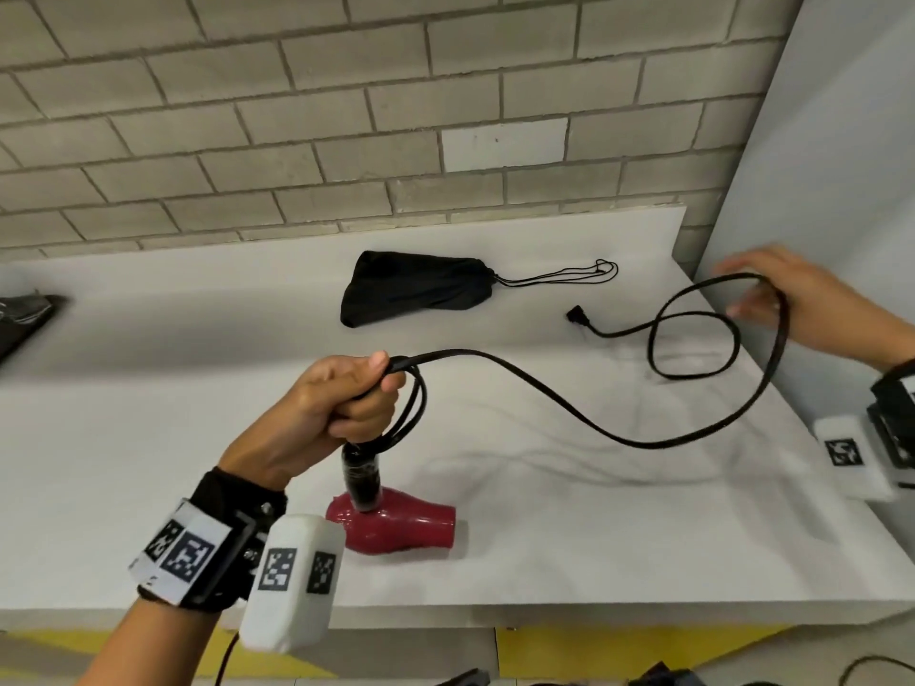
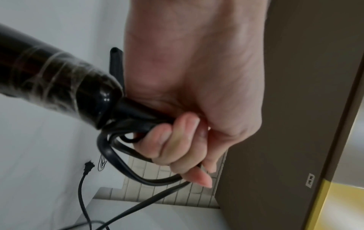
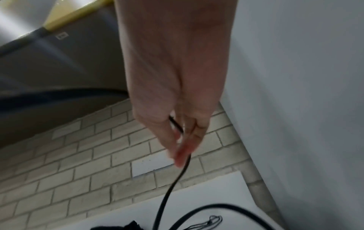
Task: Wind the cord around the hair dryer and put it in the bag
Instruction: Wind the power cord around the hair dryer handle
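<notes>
A red hair dryer (image 1: 401, 524) with a black handle (image 2: 49, 74) stands nose-down on the white table (image 1: 544, 537) near its front. My left hand (image 1: 346, 403) grips the handle's top end together with a few loops of black cord (image 2: 118, 158). From there the cord (image 1: 643, 444) sags to the right and rises to my right hand (image 1: 772, 299), which holds it between thumb and nearly straight fingers (image 3: 183, 154) by the right wall. Beyond that hand the cord curls back to the plug (image 1: 574, 314), lying on the table. The black drawstring bag (image 1: 416, 292) lies at the back, its mouth drawn closed.
The bag's drawstring loops (image 1: 584, 272) trail right toward the plug. A brick wall (image 1: 346, 141) backs the table and a white panel (image 1: 841, 165) closes its right side. A dark object (image 1: 25, 319) lies at the far left edge.
</notes>
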The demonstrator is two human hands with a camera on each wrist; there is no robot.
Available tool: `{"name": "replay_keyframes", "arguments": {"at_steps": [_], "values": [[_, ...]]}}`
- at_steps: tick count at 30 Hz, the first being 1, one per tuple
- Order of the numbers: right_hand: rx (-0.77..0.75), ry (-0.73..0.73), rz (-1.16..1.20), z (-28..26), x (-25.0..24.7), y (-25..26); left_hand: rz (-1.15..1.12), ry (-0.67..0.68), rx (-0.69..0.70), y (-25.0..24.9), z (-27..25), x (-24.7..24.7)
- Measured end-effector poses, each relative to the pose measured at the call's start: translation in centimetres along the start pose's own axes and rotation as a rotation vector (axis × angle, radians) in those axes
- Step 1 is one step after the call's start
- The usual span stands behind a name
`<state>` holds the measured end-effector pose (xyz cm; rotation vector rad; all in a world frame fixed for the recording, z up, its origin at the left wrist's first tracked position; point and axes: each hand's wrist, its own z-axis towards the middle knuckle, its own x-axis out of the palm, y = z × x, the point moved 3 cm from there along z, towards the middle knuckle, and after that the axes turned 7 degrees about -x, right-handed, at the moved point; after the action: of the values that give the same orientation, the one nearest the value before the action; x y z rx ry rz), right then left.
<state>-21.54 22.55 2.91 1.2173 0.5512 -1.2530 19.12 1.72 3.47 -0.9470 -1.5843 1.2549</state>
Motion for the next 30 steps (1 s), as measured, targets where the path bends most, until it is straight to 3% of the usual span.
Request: {"name": "replay_keyframes", "arguments": {"at_steps": [1, 4, 5, 6, 8, 10, 11, 13, 15, 20, 23, 25, 30], "values": [[0.030, 0.063, -0.113, 0.6, 0.1, 0.2, 0.001, 0.023, -0.002, 0.1, 0.5, 0.5], [0.351, 0.504, -0.487, 0.6, 0.8, 0.3, -0.006, 0.089, -0.008, 0.2, 1.5, 1.9], [0.391, 0.575, -0.544, 0.4, 0.9, 0.7, -0.007, 0.106, -0.011, 0.2, 1.8, 2.3], [0.355, 0.564, -0.574, 0.4, 1.0, 1.7, -0.006, 0.119, -0.015, 0.2, 2.1, 2.7], [0.161, 0.366, -0.528, 0.7, 1.5, 5.1, 0.001, 0.142, -0.020, 0.2, 2.6, 3.4], [-0.034, 0.223, -0.214, -0.2, 2.6, 10.2, -0.010, 0.165, -0.031, 0.2, 3.1, 4.1], [-0.067, 0.243, -0.010, -0.9, 3.3, 13.0, -0.020, 0.171, -0.037, 0.2, 3.4, 4.4], [-0.078, 0.353, 0.263, -2.5, 5.1, 17.1, -0.036, 0.171, -0.038, 0.1, 3.7, 4.9], [-0.082, 0.350, 0.369, -3.7, 7.0, 18.2, -0.063, 0.161, -0.031, 0.0, 4.0, 5.3], [0.012, 0.051, 0.565, -6.9, 10.7, 16.5, -0.278, 0.115, 0.007, -0.5, 4.2, 5.1], [0.039, -0.110, 0.457, -9.0, 11.3, 16.2, -0.314, 0.149, 0.032, -0.5, 4.3, 4.8], [-0.019, -0.138, 0.240, -9.8, 11.2, 16.9, -0.274, 0.144, 0.036, -0.3, 4.4, 5.0], [-0.201, -0.020, -0.261, -9.9, 11.0, 19.8, -0.203, 0.137, 0.070, 0.3, 5.1, 5.8]]}}
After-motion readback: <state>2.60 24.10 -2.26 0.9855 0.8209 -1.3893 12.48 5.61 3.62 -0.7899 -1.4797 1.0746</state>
